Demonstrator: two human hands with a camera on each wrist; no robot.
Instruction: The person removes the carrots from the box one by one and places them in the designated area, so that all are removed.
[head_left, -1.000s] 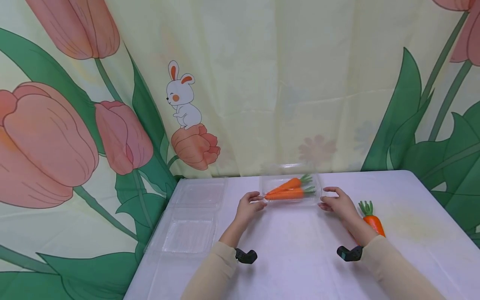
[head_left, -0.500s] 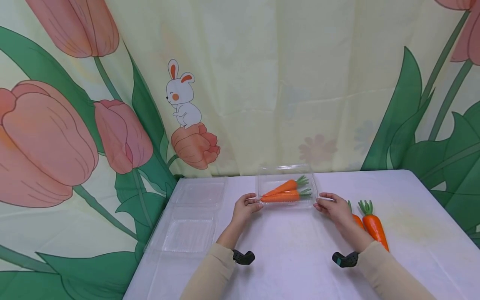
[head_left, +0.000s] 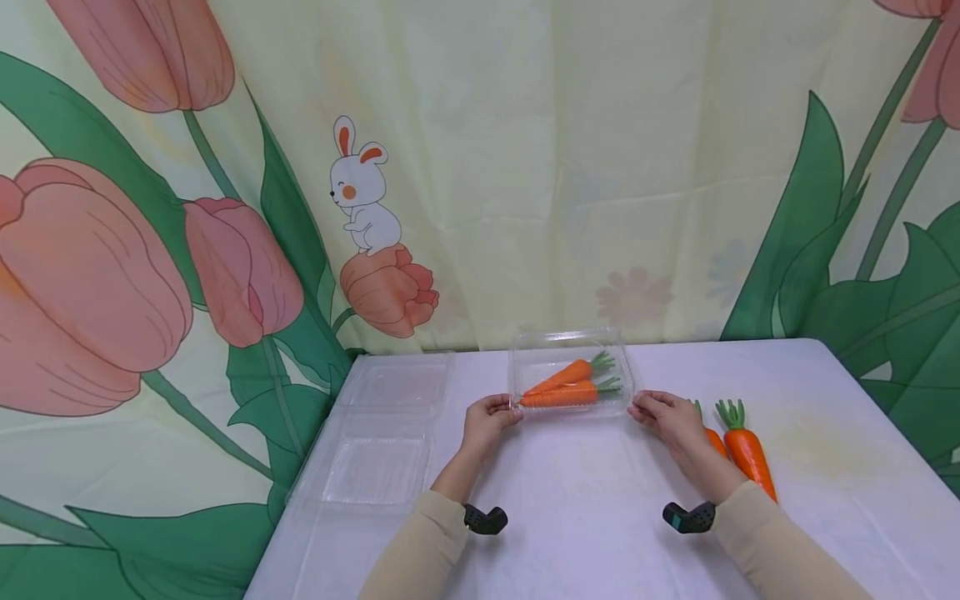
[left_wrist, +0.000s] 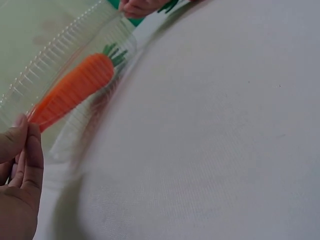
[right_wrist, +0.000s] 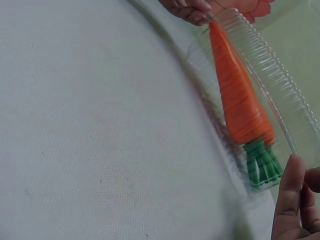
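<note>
A clear plastic clamshell box (head_left: 534, 365), its lid raised at the back, holds two toy carrots: a rear carrot (head_left: 558, 378) and a front carrot (head_left: 555, 400), green tops to the right. My left hand (head_left: 483, 427) pinches the box's near left corner between thumb and fingers, by the carrot tips. At the near right corner, my right hand (head_left: 670, 423) pinches the rim. The left wrist view has the front carrot (left_wrist: 77, 90) through the ribbed wall, with my left thumb and fingers at its tip. In the right wrist view, the green leaves (right_wrist: 261, 162) lie near my right fingertips.
Another open clear box (head_left: 378, 471) lies flat on the table's left side. To the right are two more carrots: one whole carrot (head_left: 750, 458) and one carrot (head_left: 717, 442) partly behind my right wrist. A printed curtain (head_left: 487, 167) hangs behind the white table (head_left: 585, 525).
The box with its carrots has shifted slightly left. My right hand has come left to its corner, and a second loose carrot has appeared beside the right wrist.
</note>
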